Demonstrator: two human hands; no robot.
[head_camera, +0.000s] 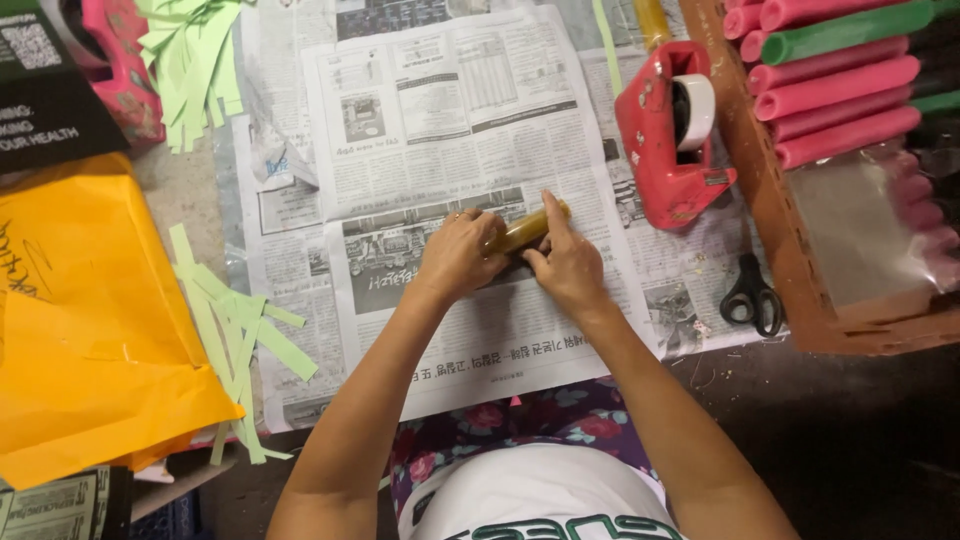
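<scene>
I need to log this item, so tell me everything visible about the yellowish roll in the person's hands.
The roll is a slim, olive-yellow cylinder with a smooth, slightly glossy look; its material cannot be told. It lies slanted on the newspaper, its upper right end free and rounded. The left hand covers its lower left part, and the right hand presses it from the side, thumb along it. Most of its length is hidden.

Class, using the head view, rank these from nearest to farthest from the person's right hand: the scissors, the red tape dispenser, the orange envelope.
1. Red tape dispenser, up and to the right of the right hand.
2. Scissors, farther right, beside the wooden tray.
3. Orange envelope, far across on the left.
</scene>
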